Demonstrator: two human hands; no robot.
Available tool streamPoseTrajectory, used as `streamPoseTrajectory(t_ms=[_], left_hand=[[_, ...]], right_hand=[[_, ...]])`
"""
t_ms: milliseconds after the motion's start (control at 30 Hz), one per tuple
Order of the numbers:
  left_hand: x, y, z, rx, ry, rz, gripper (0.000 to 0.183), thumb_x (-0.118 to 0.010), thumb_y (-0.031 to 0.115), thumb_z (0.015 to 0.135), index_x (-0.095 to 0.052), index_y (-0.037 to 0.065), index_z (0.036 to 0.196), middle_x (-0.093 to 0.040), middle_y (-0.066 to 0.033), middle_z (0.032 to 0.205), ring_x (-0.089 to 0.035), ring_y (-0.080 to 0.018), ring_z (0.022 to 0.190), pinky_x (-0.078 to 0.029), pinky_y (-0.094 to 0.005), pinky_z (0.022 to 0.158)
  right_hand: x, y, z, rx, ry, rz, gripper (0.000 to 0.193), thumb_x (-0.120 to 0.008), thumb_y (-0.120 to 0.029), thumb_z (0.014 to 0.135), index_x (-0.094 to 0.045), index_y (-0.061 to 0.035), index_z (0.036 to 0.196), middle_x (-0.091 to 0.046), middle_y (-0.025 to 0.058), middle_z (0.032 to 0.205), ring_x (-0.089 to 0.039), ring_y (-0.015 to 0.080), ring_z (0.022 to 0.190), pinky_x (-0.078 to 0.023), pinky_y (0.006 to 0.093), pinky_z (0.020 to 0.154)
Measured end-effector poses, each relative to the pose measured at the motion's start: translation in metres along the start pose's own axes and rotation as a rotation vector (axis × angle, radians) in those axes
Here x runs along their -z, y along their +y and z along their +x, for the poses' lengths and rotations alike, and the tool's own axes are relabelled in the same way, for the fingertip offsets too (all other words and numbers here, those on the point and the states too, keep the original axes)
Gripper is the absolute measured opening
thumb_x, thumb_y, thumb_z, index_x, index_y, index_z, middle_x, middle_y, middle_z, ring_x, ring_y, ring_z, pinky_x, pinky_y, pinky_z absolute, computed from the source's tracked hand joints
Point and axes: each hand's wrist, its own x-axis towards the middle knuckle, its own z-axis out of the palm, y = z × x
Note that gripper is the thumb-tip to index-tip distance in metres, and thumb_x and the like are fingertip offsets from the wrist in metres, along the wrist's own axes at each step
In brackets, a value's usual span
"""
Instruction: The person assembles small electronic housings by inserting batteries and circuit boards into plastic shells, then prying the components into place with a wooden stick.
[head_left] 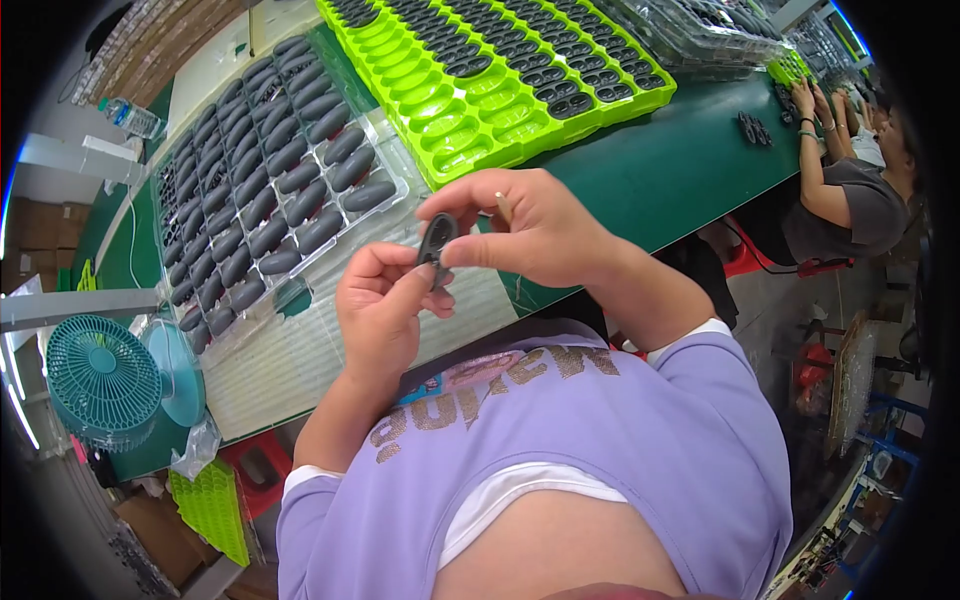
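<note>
Between my two hands, in front of my chest, is a dark grey oval plastic part point(436, 243) with openings in its face, tilted nearly upright. My left hand point(385, 305) pinches its lower end with thumb and fingers. At its upper end my right hand point(535, 235) closes on it, with the thumb against its near face. A thin pale stick point(504, 207) pokes out between the right fingers; its other end is hidden. Just beyond my hands lies a clear tray point(395, 165) with many similar dark oval pieces, some showing red beneath.
A bright green tray point(425, 165) of dark oval parts, several pockets bare, sits at the far side of the green table point(700, 150). Clear trays point(690, 50) are stacked beyond it. A teal fan point(103, 375) and a bottle point(130, 118) stand left. Another person point(845, 200) works at right.
</note>
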Motion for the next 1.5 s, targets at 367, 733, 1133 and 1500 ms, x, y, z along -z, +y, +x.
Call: streamPoseTrajectory(t_ms=[367, 733, 1133, 1500], left_hand=[[-0.002, 0.028, 0.011, -0.166, 0.031, -0.173, 0.01, -0.06, -0.001, 0.091, -0.053, 0.003, 0.097, -0.068, -0.0167, 0.087, -0.067, -0.0189, 0.061, -0.057, -0.029, 0.051], [-0.001, 0.021, 0.023, -0.214, 0.034, -0.106, 0.008, -0.057, -0.002, 0.091, -0.05, 0.001, 0.095, -0.066, -0.0148, 0.085, -0.065, -0.0194, 0.056, -0.055, -0.0294, 0.05], [0.022, -0.001, 0.031, -0.394, 0.043, 0.179, 0.006, -0.051, 0.005, 0.095, -0.049, -0.001, 0.096, -0.065, -0.017, 0.091, -0.064, -0.02, 0.07, -0.053, -0.0297, 0.064], [0.026, -0.001, 0.043, -0.42, 0.064, 0.276, 0.009, -0.056, 0.006, 0.094, -0.053, -0.002, 0.094, -0.066, -0.018, 0.089, -0.061, -0.0177, 0.072, -0.052, -0.0292, 0.065]], right_hand=[[-0.029, 0.004, 0.038, -0.014, -0.047, 0.59, 0.039, -0.074, -0.004, 0.084, -0.061, 0.0005, 0.121, -0.068, 0.0021, 0.1, -0.062, 0.0068, 0.088, -0.051, 0.022, 0.075], [-0.024, 0.029, 0.047, 0.072, -0.101, 0.65, 0.04, -0.072, 0.0, 0.085, -0.059, -0.0001, 0.123, -0.066, 0.0063, 0.109, -0.063, 0.0113, 0.092, -0.053, 0.025, 0.074], [-0.006, 0.028, 0.041, 0.071, -0.066, 0.5, 0.051, -0.08, -0.005, 0.078, -0.06, -0.0021, 0.125, -0.065, 0.0025, 0.112, -0.058, 0.0042, 0.087, -0.039, 0.0157, 0.067], [0.008, 0.025, 0.038, 0.206, -0.069, 0.938, 0.054, -0.078, -0.002, 0.079, -0.053, 0.0052, 0.127, -0.059, 0.014, 0.112, -0.06, 0.0217, 0.105, -0.046, 0.0335, 0.093]])
